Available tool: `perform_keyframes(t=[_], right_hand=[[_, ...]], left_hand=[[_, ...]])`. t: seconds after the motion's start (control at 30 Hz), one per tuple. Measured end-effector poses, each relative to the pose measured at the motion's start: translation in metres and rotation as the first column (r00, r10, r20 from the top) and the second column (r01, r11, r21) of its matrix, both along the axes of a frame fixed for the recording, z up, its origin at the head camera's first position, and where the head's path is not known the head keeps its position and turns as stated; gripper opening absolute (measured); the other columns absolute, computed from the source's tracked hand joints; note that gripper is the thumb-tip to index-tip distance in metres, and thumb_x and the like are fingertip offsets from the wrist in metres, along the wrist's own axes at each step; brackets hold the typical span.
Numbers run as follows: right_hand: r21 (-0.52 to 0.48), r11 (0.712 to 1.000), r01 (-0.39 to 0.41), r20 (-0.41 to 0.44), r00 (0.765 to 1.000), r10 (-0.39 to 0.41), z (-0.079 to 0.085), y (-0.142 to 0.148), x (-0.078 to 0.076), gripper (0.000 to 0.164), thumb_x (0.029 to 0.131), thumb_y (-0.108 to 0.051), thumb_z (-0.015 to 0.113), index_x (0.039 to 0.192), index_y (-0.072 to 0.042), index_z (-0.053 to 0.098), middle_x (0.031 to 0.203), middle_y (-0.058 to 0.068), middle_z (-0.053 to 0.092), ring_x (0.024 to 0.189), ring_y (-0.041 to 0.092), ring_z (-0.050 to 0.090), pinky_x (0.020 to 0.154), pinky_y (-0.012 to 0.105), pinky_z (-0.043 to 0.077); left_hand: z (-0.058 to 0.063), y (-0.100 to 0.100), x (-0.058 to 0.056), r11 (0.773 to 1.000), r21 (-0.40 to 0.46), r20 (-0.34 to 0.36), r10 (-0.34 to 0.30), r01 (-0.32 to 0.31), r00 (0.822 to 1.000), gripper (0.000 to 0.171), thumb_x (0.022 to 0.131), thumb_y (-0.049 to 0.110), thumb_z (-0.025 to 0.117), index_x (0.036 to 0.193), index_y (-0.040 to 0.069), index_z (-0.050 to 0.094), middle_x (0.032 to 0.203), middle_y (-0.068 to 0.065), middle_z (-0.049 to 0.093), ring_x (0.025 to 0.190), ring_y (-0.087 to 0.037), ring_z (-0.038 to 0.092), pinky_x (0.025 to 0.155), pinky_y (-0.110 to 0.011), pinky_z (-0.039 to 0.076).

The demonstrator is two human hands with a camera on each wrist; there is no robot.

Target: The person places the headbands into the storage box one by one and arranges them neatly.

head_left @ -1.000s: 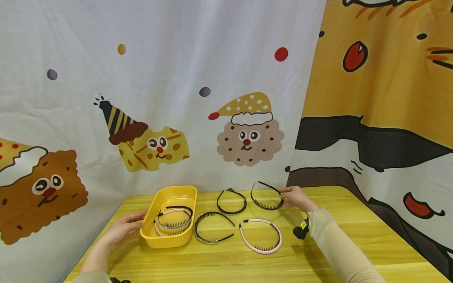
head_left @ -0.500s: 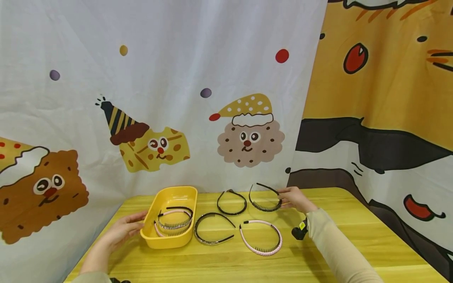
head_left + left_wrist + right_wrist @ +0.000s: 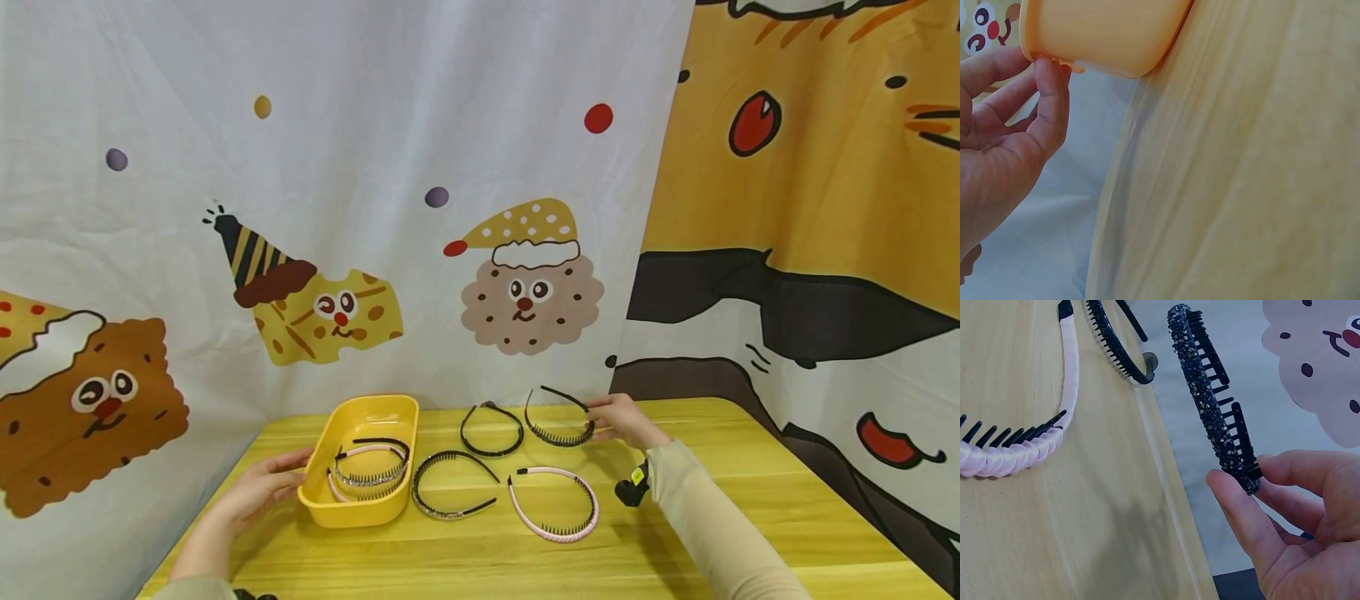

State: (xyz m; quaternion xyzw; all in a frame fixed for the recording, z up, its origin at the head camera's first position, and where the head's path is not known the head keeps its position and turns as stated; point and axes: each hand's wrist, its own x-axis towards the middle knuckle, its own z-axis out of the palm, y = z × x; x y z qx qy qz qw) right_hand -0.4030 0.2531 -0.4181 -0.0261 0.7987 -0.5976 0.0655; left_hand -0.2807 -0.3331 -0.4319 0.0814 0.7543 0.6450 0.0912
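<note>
My right hand point(image 3: 624, 419) pinches a black headband point(image 3: 1200, 384) between thumb and fingers, holding it above the table's back right part. Its outer band is covered in dark glittering stones, with comb teeth inside. At the left, my left hand point(image 3: 258, 490) pinches the rim of a yellow plastic basket point(image 3: 1104, 37) with thumb and fingertips. Inside the basket lie headbands point(image 3: 371, 479), some pink and one silvery, partly overlapping. On the table are a black headband point(image 3: 491, 452), a black headband with a glittery edge point(image 3: 442, 512) and a pink headband point(image 3: 551, 535) with black teeth.
The wood-patterned table point(image 3: 420, 567) ends at the back against a white curtain point(image 3: 337, 167) printed with cartoon figures. More printed curtain point(image 3: 825, 200) hangs along the right side. The loose headbands lie between the basket and my right hand.
My right hand and the black headband in it have shifted slightly to the left. The left hand, the basket and the headbands on the table stay where they were.
</note>
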Motion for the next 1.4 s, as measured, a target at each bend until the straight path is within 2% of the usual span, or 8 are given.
perform_keyframes(t=[0.2,0.47,0.83,1.13,1.4], right_hand=[[-0.018,1.0,-0.012,-0.003,1.0,0.012,0.001,-0.002,-0.001,0.044,0.093,-0.001,0.059,0.133,0.015,0.048,0.111,0.024,0.058,0.088,0.032,0.064,0.077,0.047,0.056],[-0.026,0.999,-0.02,-0.008,1.0,0.02,0.001,-0.006,-0.001,0.043,0.093,-0.001,0.058,0.132,0.015,0.049,0.103,0.019,0.061,0.09,0.035,0.063,0.081,0.051,0.054],[-0.039,0.998,-0.044,-0.016,0.999,0.044,0.001,-0.016,-0.002,0.042,0.094,-0.001,0.056,0.132,0.015,0.049,0.109,0.021,0.061,0.103,0.046,0.057,0.079,0.049,0.055],[-0.046,0.996,-0.072,-0.039,0.997,0.07,0.002,-0.022,-0.002,0.042,0.093,-0.001,0.056,0.131,0.017,0.048,0.104,0.02,0.061,0.098,0.044,0.06,0.076,0.047,0.056],[-0.039,0.998,-0.055,-0.032,0.998,0.054,0.004,-0.025,-0.005,0.041,0.093,-0.001,0.057,0.13,0.015,0.051,0.103,0.02,0.062,0.098,0.043,0.06,0.077,0.049,0.055]], left_hand=[[0.001,0.0,0.001,1.0,-0.003,0.0,0.011,-0.011,1.0,0.064,0.096,0.004,0.054,0.145,-0.018,0.019,0.141,-0.032,0.039,0.107,-0.008,0.058,0.094,-0.033,0.048],[0.0,-0.001,-0.001,1.0,0.008,-0.002,-0.006,0.006,1.0,0.064,0.097,0.003,0.053,0.145,-0.019,0.018,0.14,-0.03,0.042,0.107,-0.01,0.059,0.092,-0.032,0.049],[-0.003,-0.003,-0.004,1.0,0.012,-0.02,-0.019,0.019,1.0,0.064,0.097,0.004,0.053,0.144,-0.02,0.017,0.139,-0.03,0.042,0.107,-0.01,0.059,0.091,-0.032,0.05],[-0.005,-0.004,-0.005,1.0,0.019,-0.01,-0.022,0.022,1.0,0.064,0.098,0.004,0.052,0.145,-0.019,0.017,0.14,-0.031,0.04,0.107,-0.011,0.059,0.091,-0.032,0.05],[-0.004,-0.004,-0.004,1.0,0.011,-0.011,-0.014,0.014,1.0,0.064,0.097,0.004,0.053,0.144,-0.02,0.017,0.139,-0.03,0.042,0.107,-0.011,0.059,0.091,-0.032,0.05]])
